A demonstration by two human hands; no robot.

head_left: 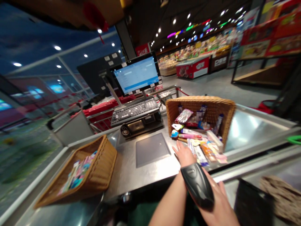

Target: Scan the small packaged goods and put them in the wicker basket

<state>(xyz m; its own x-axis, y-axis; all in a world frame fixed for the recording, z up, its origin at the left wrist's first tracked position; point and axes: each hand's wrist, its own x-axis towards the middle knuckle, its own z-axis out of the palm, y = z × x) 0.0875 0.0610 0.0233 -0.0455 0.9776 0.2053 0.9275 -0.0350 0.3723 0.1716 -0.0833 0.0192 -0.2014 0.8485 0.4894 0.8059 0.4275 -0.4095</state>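
A wicker basket (225, 108) lies tipped on its side on the steel counter (131, 175), with several snack packets (202, 147) spilling out of its mouth. My left hand (185, 154) lies flat on the counter with its fingers stretched out, its fingertips at the nearest packets. It holds nothing. Closer to me, my right hand (217, 205) is wrapped round a black handheld barcode scanner (197, 185), which hangs just behind my left wrist.
A dark flat scan plate (151, 149) is set into the counter left of my left hand. Behind it stand a keyboard (135, 110) and a lit monitor (135, 75). A second wicker basket (94, 175) with packets sits at the left. Store shelves stand beyond.
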